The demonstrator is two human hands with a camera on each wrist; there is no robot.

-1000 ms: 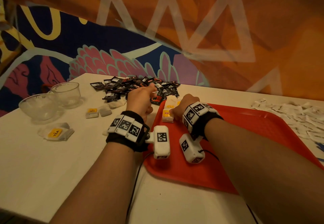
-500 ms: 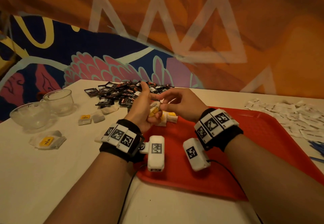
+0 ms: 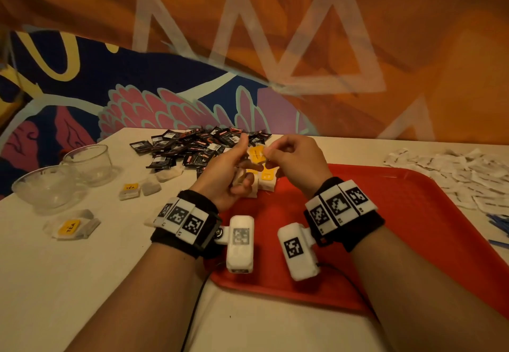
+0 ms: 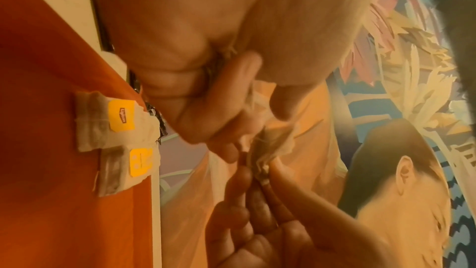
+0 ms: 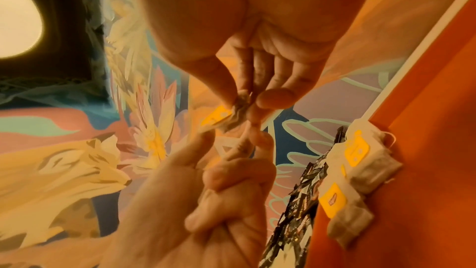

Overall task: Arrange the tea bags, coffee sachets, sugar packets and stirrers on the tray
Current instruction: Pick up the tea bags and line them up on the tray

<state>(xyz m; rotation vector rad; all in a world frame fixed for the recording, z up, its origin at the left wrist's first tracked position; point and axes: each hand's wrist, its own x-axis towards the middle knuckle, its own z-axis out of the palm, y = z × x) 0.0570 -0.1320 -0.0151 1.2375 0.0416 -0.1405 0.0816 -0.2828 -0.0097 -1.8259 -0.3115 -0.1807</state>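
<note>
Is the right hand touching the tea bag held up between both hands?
Touching. The right wrist view shows the right hand pinching the tea bag between thumb and fingertip.

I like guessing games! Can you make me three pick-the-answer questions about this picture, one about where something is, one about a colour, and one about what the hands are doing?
1. Where is the pile of dark coffee sachets?
A. on the table beyond the tray's far left corner
B. inside a glass bowl
C. in the middle of the tray

2. What colour is the tray?
A. blue
B. red
C. green

3. What are the left hand and the right hand doing?
A. lying flat on the table
B. each lifting a bowl
C. holding one tea bag between them above the tray

Answers:
1 A, the sachets lie on the white table, off the tray.
2 B, the head view shows it red.
3 C, fingers of both hands pinch the bag with the yellow tag.
</note>
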